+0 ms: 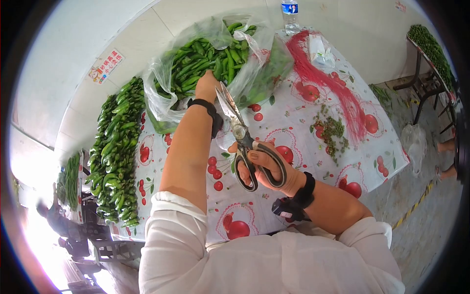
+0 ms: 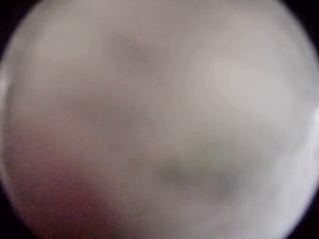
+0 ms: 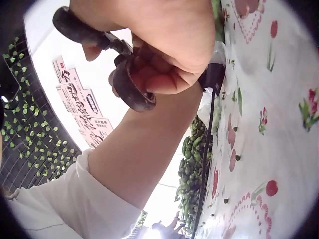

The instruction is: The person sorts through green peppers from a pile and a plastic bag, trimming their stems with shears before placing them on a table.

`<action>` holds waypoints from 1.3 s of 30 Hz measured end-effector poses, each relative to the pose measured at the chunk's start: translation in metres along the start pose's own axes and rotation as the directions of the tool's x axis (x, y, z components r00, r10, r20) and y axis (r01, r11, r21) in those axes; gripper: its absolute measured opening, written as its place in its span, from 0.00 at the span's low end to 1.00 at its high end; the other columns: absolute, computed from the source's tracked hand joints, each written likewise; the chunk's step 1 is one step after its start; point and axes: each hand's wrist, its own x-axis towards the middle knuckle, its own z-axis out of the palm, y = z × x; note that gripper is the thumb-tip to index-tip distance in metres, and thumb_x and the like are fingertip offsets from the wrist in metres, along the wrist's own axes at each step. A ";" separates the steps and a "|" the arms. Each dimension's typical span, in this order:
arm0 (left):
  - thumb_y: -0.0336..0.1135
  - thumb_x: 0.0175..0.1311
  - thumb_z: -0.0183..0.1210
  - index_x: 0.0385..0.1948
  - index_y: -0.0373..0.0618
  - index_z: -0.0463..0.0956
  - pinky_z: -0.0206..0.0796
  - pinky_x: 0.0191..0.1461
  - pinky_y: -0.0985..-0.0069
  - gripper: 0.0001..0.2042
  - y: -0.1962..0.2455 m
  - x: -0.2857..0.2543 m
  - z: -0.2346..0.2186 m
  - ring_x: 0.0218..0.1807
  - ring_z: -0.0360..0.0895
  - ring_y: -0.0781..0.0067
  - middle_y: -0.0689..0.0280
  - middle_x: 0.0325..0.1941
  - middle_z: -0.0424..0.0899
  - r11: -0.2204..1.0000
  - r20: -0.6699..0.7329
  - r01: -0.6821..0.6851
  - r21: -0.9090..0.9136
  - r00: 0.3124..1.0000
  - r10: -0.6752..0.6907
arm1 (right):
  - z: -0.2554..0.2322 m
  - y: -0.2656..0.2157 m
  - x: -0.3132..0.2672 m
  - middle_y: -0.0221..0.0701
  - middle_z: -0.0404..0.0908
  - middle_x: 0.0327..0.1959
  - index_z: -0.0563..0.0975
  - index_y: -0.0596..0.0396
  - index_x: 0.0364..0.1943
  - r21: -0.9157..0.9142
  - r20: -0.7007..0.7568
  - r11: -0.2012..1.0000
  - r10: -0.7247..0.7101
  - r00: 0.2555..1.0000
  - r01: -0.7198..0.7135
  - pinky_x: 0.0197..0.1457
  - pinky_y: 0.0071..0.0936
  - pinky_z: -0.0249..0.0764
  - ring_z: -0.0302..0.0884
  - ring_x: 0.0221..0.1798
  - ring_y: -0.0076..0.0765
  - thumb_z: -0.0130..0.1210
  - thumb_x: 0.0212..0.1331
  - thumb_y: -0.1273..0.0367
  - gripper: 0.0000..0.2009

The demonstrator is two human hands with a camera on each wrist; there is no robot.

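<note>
A clear plastic bag [image 1: 157, 102] of green chili peppers [image 1: 196, 61] lies open at the back of the table. My left hand [image 1: 208, 87] reaches into its near side, with the fingertips hidden among the peppers; I cannot tell whether they grip one. The left wrist view is only a blur. Nearer to me, my right hand [image 1: 271, 169] holds dark-handled scissors [image 1: 239, 131], fingers through the loops. Their blades are slightly apart and point away from me, tips close beside the left wrist. In the right wrist view the scissors' handle loops [image 3: 130, 89] show around the fingers.
A long pile of green peppers [image 1: 117, 152] lines the table's left edge. Red string [image 1: 333, 88] stretches across the right side, beside small green stem scraps [image 1: 334, 130]. A water bottle [image 1: 290, 19] stands at the back. Another pepper-laden table [image 1: 431, 49] is at far right.
</note>
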 end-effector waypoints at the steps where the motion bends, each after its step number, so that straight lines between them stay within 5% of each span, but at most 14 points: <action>1: 0.35 0.48 0.56 0.47 0.38 0.70 0.68 0.50 0.61 0.21 0.002 0.000 0.000 0.48 0.76 0.46 0.45 0.43 0.79 1.000 0.002 0.017 0.008 1.000 -0.017 | 0.000 0.000 0.000 0.32 0.74 0.19 0.68 0.64 0.51 -0.001 -0.003 1.000 -0.002 1.000 0.002 0.26 0.21 0.67 0.70 0.23 0.26 0.51 0.58 0.55 0.26; 15: 0.43 0.39 0.65 0.43 0.39 0.74 0.68 0.52 0.65 0.26 0.010 -0.020 -0.041 0.48 0.76 0.50 0.50 0.44 0.80 0.999 0.042 0.022 0.047 0.999 -0.024 | -0.004 0.003 0.002 0.32 0.73 0.19 0.67 0.63 0.52 0.035 0.010 0.998 -0.049 0.999 0.048 0.25 0.21 0.65 0.69 0.22 0.26 0.49 0.60 0.54 0.26; 22: 0.40 0.36 0.62 0.39 0.40 0.76 0.69 0.48 0.64 0.23 0.011 -0.039 -0.094 0.43 0.78 0.50 0.50 0.38 0.81 0.988 0.028 -0.098 0.123 0.995 0.095 | -0.010 0.002 0.003 0.35 0.73 0.20 0.69 0.64 0.50 0.051 0.006 0.997 -0.059 0.998 0.059 0.28 0.26 0.66 0.69 0.22 0.29 0.50 0.60 0.56 0.23; 25: 0.40 0.38 0.62 0.40 0.40 0.75 0.69 0.49 0.63 0.23 0.007 -0.047 -0.110 0.45 0.77 0.50 0.51 0.40 0.80 0.966 -0.012 -0.098 0.238 0.994 0.104 | -0.014 0.007 0.004 0.32 0.72 0.20 0.68 0.65 0.51 -0.019 0.049 0.992 -0.127 0.991 0.128 0.29 0.26 0.65 0.68 0.23 0.28 0.49 0.61 0.57 0.24; 27: 0.33 0.48 0.55 0.44 0.40 0.72 0.68 0.51 0.61 0.18 0.011 -0.060 -0.123 0.47 0.77 0.49 0.49 0.42 0.80 0.962 -0.029 -0.069 0.263 0.996 0.079 | -0.013 0.006 0.004 0.31 0.72 0.20 0.67 0.65 0.52 0.016 0.031 0.994 -0.111 0.993 0.111 0.29 0.25 0.65 0.67 0.23 0.28 0.49 0.61 0.56 0.24; 39: 0.34 0.42 0.62 0.50 0.43 0.69 0.69 0.49 0.63 0.27 0.009 -0.089 -0.167 0.44 0.78 0.51 0.52 0.38 0.81 0.965 -0.550 -0.126 -0.230 0.835 -0.022 | -0.014 0.003 0.007 0.28 0.71 0.19 0.67 0.62 0.51 -0.047 -0.066 0.999 -0.030 0.997 0.026 0.28 0.22 0.64 0.67 0.22 0.25 0.53 0.58 0.52 0.27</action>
